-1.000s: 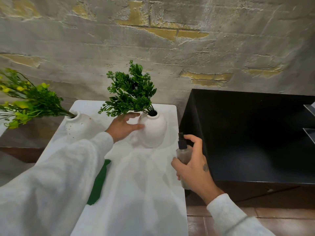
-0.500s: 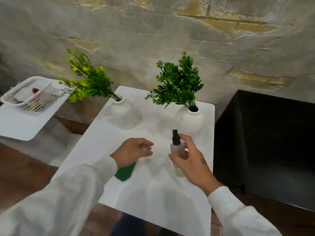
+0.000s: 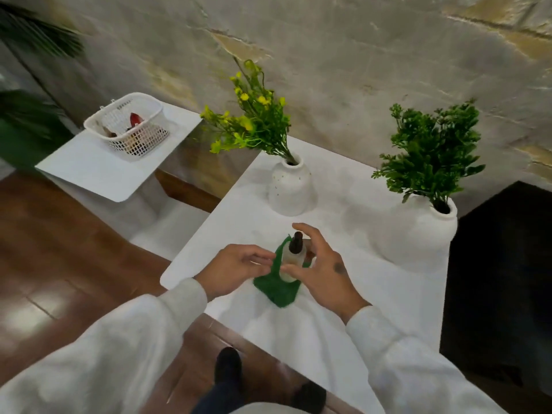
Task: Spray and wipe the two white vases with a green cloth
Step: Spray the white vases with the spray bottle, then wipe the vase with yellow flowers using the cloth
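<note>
Now works over green cloth (image 3: 277, 291) on white table (image 3: 373, 294), hands closer than before: curls right hand (image 3: 325, 273) loosely round upright spray bottle (image 3: 291, 258), sets left hand (image 3: 236, 265) at cloth's edge, grip lost in blur. Beyond, leaves left vase (image 3: 288, 189) and right vase (image 3: 415, 231) untouched; farther left, basket (image 3: 128, 130).

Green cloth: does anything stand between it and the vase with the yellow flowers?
Yes: the spray bottle, held by the right hand, is upright at the green cloth, on its side toward the vase. Past it, nothing visible intervenes.
</note>
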### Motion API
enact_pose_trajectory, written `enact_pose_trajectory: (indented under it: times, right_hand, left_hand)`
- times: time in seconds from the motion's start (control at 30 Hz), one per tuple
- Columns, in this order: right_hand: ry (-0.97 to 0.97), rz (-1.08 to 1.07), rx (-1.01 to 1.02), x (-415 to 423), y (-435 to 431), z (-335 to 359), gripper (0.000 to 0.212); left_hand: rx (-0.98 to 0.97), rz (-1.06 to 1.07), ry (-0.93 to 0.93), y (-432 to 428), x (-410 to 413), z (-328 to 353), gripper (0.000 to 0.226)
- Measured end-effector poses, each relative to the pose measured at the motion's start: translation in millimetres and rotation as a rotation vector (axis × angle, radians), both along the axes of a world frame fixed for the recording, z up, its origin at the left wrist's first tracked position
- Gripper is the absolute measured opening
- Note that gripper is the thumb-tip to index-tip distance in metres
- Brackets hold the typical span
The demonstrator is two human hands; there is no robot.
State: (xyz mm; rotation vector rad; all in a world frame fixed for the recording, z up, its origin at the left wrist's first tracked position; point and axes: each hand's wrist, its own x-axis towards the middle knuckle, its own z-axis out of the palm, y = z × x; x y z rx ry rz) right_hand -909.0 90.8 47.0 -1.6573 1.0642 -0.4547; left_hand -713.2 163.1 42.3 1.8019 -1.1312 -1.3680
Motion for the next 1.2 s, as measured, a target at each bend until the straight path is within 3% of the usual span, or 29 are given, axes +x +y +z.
enact_pose_trajectory:
  times: [0.1,0.3,0.6,0.87,1.07,1.2]
  right_hand:
    - [0.02,0.013,0.013,39,8,-9,0.068]
    - [0.089,0.069,-0.055,89,24,-26,0.038]
    - [0.108,0.033,-0.053,123,40,-43,0.031]
    - [0.136,-0.039,-0.072,129,46,-49,0.028]
    - [0.219,-0.04,0.002,118,40,-42,0.065]
    - [0.268,-0.223,0.01,95,25,-30,0.055]
  left_hand:
    - [0.029,-0.008,-0.022,10,35,-7,0.026]
    - [0.05,0.015,0.031,26,77,-20,0.029]
    - [0.062,-0.045,-0.03,29,107,-33,0.03]
    - [0.069,-0.084,-0.026,21,113,-35,0.025]
    - [0.015,-0.173,-0.095,2,122,-31,0.024]
    - [-0.047,-0.131,-0.071,-23,128,-14,0.021]
